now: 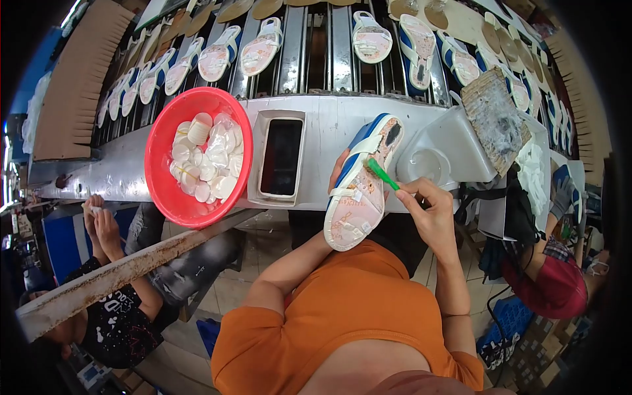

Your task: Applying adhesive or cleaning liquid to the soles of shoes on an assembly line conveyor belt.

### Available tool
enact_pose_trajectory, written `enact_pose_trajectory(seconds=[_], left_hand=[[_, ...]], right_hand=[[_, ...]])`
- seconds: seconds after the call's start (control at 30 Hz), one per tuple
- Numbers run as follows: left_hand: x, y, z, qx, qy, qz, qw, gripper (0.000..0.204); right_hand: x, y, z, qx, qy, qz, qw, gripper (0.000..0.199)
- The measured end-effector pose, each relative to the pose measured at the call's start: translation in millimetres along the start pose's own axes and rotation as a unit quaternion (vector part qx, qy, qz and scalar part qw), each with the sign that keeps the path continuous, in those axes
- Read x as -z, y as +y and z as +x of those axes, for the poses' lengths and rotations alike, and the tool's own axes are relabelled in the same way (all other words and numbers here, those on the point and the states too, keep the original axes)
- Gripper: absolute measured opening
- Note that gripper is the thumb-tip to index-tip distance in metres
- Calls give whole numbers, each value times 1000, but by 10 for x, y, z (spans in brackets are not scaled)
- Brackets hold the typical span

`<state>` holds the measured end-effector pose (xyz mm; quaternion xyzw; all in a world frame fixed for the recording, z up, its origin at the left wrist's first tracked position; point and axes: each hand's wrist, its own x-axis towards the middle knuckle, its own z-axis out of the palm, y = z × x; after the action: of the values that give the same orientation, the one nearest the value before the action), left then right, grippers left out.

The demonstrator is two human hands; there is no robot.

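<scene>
A white sandal [350, 217] with a blue sole edge and pale straps is held up over the near edge of the table, its upper face toward me. My left hand [340, 172] grips it from the left side and below; most of its fingers are hidden behind the sandal. In my right hand [429, 209] the handle of a small green brush [384, 175] is pinched between thumb and fingers. The brush's head rests against the insole between the straps, towards the heel. Glue-like brownish marks show on the insole there.
Left of the sandal stand a white open box [259, 155] with a black phone [282, 158] and a red basin [246, 125] of white discs. A translucent container [454, 141] and a worn board [494, 122] lie right. Sandals line the roller conveyor [291, 66] beyond. People work on both sides.
</scene>
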<state>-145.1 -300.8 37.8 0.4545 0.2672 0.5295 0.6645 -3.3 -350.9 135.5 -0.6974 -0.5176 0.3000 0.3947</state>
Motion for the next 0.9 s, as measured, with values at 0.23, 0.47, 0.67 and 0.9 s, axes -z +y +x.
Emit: enact_pose_trajectory(seconds=[0.23,0.47,0.67,0.9], left_hand=[[45,-43,52,6,-22,-137,990,99],[42,-91,72,-13,-41,-147,988,98],[44,-187,169,-74,-38,-44,996,101],[143,-150,144,-14,-17,-38,999,83]], right_hand=[[-38,-132,-101,94,10,-9,995,10],[-97,-298,-212,220,0,-113,969,13],[-37,-343,-184,153,51,-111,981,15],[-43,-335,-117,142,62,-124,980,11]])
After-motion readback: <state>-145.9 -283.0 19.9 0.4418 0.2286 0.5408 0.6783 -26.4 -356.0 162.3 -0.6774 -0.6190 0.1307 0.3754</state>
